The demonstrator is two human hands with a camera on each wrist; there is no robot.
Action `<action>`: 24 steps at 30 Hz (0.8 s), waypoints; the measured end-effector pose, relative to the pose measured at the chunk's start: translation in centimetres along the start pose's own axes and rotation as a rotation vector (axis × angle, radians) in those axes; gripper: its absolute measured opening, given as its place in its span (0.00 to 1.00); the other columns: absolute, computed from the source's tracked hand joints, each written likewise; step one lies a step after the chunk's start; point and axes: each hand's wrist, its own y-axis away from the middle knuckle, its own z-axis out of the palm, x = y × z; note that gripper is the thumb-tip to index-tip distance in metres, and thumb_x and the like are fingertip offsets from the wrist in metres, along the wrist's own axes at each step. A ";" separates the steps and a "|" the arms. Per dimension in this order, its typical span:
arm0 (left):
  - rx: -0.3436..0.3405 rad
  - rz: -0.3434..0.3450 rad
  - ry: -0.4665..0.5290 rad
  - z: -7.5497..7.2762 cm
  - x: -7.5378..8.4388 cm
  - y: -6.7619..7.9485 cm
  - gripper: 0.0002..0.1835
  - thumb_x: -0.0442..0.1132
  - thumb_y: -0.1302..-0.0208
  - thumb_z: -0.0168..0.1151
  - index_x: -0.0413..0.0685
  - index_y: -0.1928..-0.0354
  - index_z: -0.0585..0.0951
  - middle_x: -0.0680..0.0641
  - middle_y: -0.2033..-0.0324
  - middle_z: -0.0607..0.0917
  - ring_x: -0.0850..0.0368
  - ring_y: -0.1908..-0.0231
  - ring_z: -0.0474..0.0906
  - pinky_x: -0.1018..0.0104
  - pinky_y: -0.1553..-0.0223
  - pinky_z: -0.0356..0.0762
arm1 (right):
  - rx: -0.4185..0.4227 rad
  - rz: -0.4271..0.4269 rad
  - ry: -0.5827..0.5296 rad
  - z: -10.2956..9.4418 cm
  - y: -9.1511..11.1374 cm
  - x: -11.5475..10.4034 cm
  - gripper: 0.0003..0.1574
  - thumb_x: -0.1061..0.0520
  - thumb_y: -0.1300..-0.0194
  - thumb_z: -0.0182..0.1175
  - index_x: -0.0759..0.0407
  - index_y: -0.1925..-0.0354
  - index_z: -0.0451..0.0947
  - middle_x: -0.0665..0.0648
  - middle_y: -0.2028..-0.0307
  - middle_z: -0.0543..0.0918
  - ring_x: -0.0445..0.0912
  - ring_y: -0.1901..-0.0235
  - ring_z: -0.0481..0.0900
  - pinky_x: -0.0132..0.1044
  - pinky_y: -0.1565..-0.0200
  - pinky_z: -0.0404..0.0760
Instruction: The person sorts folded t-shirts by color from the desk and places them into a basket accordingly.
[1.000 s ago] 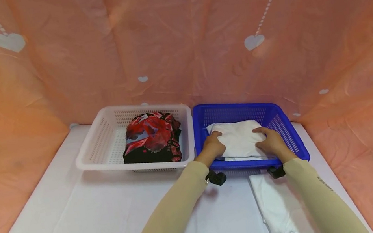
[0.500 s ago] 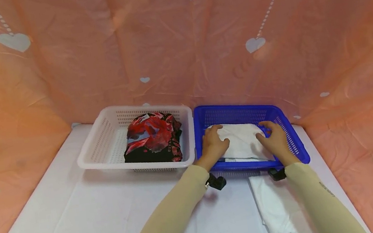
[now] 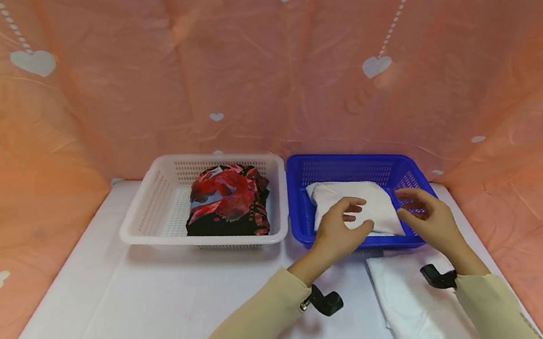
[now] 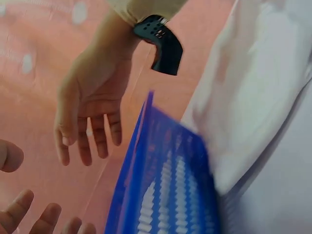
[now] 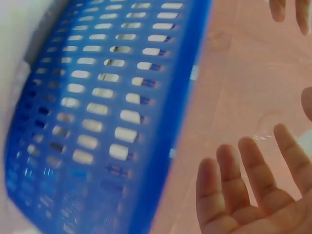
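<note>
A folded white cloth [image 3: 383, 203] lies inside the blue perforated basket [image 3: 353, 161] on the right. Above the basket's front part hovers my left hand [image 3: 341, 230], fingers loosely spread and holding nothing. My right hand [image 3: 432, 219] is over the basket's right front corner, thumb and fingers apart, also holding nothing. Seen from the right wrist, the fingers [image 5: 258, 170] stretch out beside the basket's outer wall [image 5: 97, 97]. Another folded white cloth [image 3: 415, 300] lies on the table in front of the basket, partly beneath the right forearm.
A white perforated basket [image 3: 155, 232] stands left of the blue one, holding a folded black garment with a red print [image 3: 226, 199]. Both baskets sit at the back of the white-covered table [image 3: 167, 317], close to an orange curtain [image 3: 237, 70] with white hearts.
Both hands have let go of the white cloth in the blue basket and drawn back toward the front, the right one also moving rightward. The cloth stays in the basket.
</note>
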 end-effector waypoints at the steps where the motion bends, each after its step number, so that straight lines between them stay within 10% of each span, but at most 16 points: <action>1: -0.024 0.009 0.010 0.1 0.1 0.6 0.20 0.42 0.44 0.66 0.56 0.47 0.79 0.50 0.53 0.84 0.56 0.56 0.82 0.70 0.57 0.79 | 0.006 -0.010 -0.005 -0.2 0.6 -0.2 0.22 0.63 0.39 0.64 0.63 0.46 0.77 0.40 0.56 0.80 0.23 0.61 0.75 0.16 0.62 0.74; 8: -0.226 -0.013 -0.022 2.1 -0.3 4.4 0.20 0.44 0.44 0.68 0.58 0.48 0.79 0.55 0.59 0.86 0.73 0.66 0.78 0.79 0.63 0.74 | 0.004 -0.060 0.039 -1.9 5.6 0.1 0.22 0.70 0.45 0.66 0.64 0.51 0.78 0.26 0.59 0.77 0.24 0.63 0.76 0.16 0.62 0.74; 14: -0.236 -0.087 -0.185 3.7 -2.1 6.5 0.24 0.48 0.48 0.69 0.62 0.46 0.79 0.54 0.56 0.81 0.69 0.67 0.72 0.77 0.66 0.69 | -0.012 -0.007 0.116 -2.9 9.2 2.1 0.23 0.69 0.49 0.69 0.62 0.52 0.80 0.26 0.59 0.75 0.23 0.63 0.75 0.19 0.66 0.75; 19: -0.163 -0.165 -0.241 5.0 -3.8 7.5 0.28 0.48 0.53 0.71 0.63 0.45 0.77 0.50 0.54 0.78 0.64 0.59 0.72 0.71 0.58 0.72 | -0.078 0.116 0.261 -3.7 10.9 3.8 0.24 0.59 0.47 0.71 0.57 0.50 0.80 0.48 0.55 0.80 0.22 0.62 0.70 0.28 0.71 0.76; 24: -0.150 -0.222 -0.212 6.4 -4.7 8.0 0.30 0.46 0.55 0.71 0.65 0.45 0.76 0.50 0.58 0.77 0.63 0.60 0.72 0.71 0.57 0.71 | -0.230 0.244 0.344 -4.1 12.1 5.1 0.31 0.50 0.46 0.71 0.58 0.45 0.76 0.68 0.50 0.77 0.50 0.59 0.82 0.33 0.68 0.77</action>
